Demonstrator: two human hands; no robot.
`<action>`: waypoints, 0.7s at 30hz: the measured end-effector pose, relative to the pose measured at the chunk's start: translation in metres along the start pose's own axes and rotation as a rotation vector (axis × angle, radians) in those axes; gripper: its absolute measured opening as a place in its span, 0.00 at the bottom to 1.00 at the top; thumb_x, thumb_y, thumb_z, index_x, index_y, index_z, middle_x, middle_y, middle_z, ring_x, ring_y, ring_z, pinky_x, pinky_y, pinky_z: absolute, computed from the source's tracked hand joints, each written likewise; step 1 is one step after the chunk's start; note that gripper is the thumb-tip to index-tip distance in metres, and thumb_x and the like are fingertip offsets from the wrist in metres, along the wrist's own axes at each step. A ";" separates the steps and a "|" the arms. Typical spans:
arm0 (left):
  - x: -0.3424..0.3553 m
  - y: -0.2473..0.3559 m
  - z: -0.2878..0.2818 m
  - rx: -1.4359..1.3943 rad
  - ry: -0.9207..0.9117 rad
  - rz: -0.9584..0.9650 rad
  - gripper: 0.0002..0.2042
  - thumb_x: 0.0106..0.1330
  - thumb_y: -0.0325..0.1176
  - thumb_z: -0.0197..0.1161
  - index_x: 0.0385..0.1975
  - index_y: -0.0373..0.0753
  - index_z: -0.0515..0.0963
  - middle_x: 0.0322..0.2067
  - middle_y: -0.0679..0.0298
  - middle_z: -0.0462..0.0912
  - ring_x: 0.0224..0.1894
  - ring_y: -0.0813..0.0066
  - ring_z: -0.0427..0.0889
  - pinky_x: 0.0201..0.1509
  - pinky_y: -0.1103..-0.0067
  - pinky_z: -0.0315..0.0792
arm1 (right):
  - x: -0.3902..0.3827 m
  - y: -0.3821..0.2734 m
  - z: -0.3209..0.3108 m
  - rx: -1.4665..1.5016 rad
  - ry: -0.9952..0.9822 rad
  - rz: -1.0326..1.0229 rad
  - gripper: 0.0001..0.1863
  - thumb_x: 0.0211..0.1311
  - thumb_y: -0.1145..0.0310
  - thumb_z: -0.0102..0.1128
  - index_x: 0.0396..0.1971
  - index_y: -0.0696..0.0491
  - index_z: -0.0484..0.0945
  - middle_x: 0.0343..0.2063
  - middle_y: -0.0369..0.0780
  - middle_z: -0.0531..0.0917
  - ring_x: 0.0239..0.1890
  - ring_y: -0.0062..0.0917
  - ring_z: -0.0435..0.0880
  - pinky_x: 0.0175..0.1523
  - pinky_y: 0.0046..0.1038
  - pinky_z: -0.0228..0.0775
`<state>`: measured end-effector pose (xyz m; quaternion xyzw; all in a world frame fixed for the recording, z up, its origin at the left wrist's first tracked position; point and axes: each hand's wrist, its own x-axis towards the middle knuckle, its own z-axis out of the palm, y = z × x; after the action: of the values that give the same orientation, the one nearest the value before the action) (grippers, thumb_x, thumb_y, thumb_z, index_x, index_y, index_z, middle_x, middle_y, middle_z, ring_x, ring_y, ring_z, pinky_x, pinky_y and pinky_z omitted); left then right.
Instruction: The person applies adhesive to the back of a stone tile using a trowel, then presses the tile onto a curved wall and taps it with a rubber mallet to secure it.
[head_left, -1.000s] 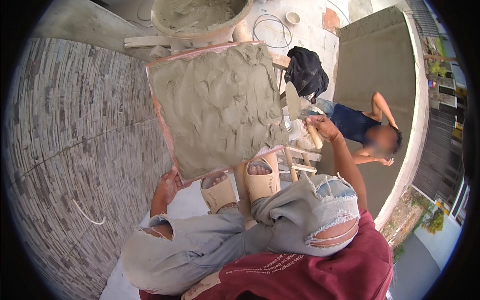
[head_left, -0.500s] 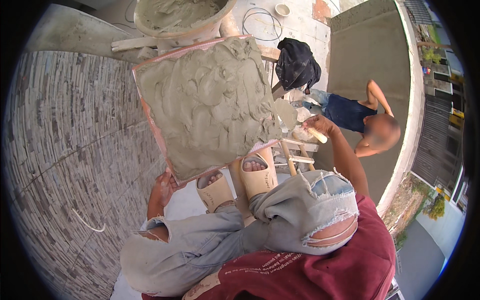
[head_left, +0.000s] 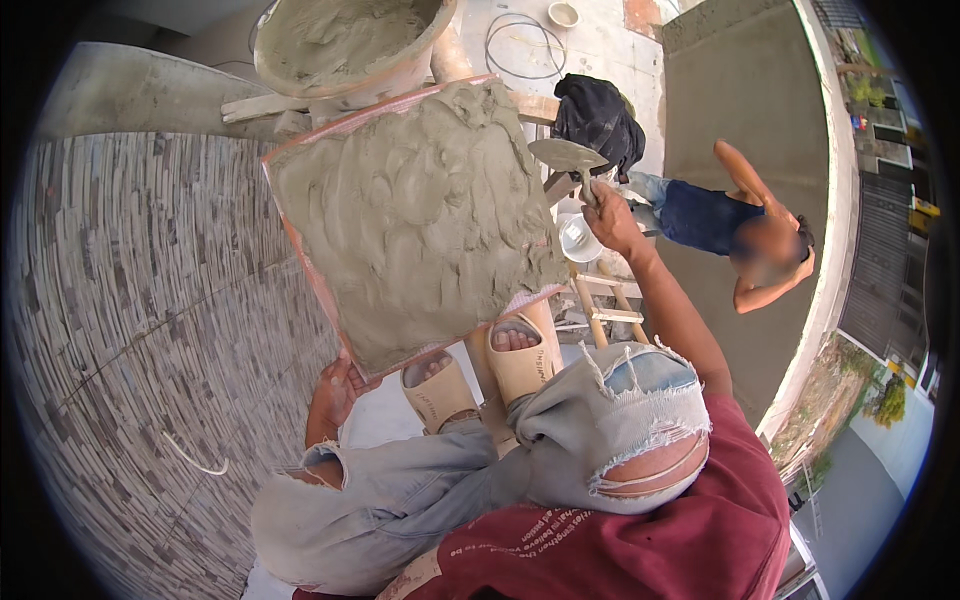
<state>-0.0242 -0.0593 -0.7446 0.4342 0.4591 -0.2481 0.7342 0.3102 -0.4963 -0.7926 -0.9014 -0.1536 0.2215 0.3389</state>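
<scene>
A square tile (head_left: 300,250) stands in front of me, its upper face thickly spread with wet grey mortar (head_left: 415,225). My left hand (head_left: 340,392) is at the tile's near left corner, fingers bent round its edge. In my right hand (head_left: 612,220) is a trowel (head_left: 568,155), gripped by its handle. The blade is beside the tile's far right edge, close to the mortar. Ridges and swirls mark the mortar's surface, and a strip of reddish tile edge shows along the left side.
Beyond the tile stands a large bucket of mortar (head_left: 345,45). A black cloth bundle (head_left: 597,125), a white pail (head_left: 578,240) and a wooden ladder (head_left: 608,305) are to the right. Another person (head_left: 715,220) stands below there. Striped stone-look tiles (head_left: 150,300) cover the wall at left.
My right hand and the trowel have moved away from me, up along the tile's right edge, and the blade has turned. The white pail has come into view. The other person's arms have shifted.
</scene>
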 end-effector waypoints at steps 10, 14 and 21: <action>0.002 -0.011 -0.007 0.011 0.012 0.033 0.32 0.76 0.57 0.46 0.61 0.30 0.69 0.53 0.51 0.82 0.54 0.60 0.83 0.61 0.62 0.75 | -0.020 0.068 0.082 -0.265 -0.076 -0.147 0.18 0.61 0.72 0.59 0.51 0.58 0.73 0.50 0.54 0.79 0.55 0.51 0.75 0.61 0.43 0.69; 0.002 -0.014 -0.012 0.023 0.012 0.017 0.32 0.76 0.57 0.46 0.61 0.30 0.68 0.53 0.50 0.81 0.54 0.59 0.83 0.61 0.61 0.75 | -0.018 0.093 0.102 -0.213 -0.051 -0.124 0.20 0.61 0.75 0.55 0.54 0.58 0.73 0.53 0.54 0.79 0.55 0.50 0.77 0.62 0.40 0.70; 0.003 -0.012 -0.015 0.049 0.001 -0.008 0.32 0.76 0.59 0.46 0.62 0.33 0.68 0.54 0.53 0.81 0.55 0.60 0.83 0.61 0.62 0.75 | -0.065 0.116 0.126 -0.289 0.006 -0.009 0.21 0.60 0.75 0.55 0.55 0.58 0.72 0.49 0.54 0.80 0.53 0.51 0.77 0.58 0.43 0.72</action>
<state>-0.0389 -0.0521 -0.7555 0.4501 0.4552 -0.2620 0.7222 0.2055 -0.5397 -0.9369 -0.9407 -0.1870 0.1929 0.2072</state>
